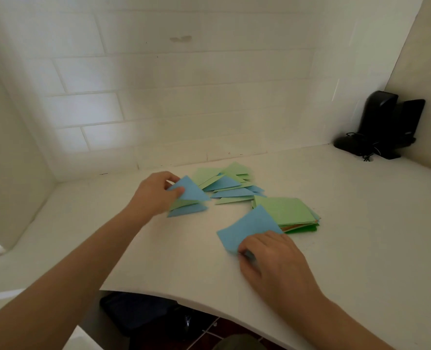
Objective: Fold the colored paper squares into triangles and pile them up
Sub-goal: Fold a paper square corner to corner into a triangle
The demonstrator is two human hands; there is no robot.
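Over in the far right corner, black speakers (pixel 391 122) stand against the wall with a tangle of cable at their base, well apart from the paper. White brick wall (pixel 159 97) behind, plain wall on the left, and the white desk (pixel 361 223) runs between them. Nothing sits between the two hands but bare desktop.

The left hand (pixel 156 193) pinches a blue triangle (pixel 193 190) at its left corner, thumb on top, fingers curled behind. Just beneath lie two more folded pieces, a green triangle (pixel 181 203) over another blue one (pixel 188 210). Behind these, near the back wall, sprawls a loose pile of triangles (pixel 231 184), green and blue mixed and overlapping; an exact count cannot be made, though at least three blue ones show.

The right hand (pixel 275 258) has its fingers curled round the near edge of a blue square (pixel 247 228), which is lifted and bent slightly. Its far corner overlaps the stack of unfolded squares (pixel 289 210), light green on top, with orange and darker green edges peeking out below; the sheet count is hidden.

The desk's front edge curves close under the right wrist. Open surface spreads to the right of the stack and to the left of the left hand. Dark shapes lie under the desk, unclear.
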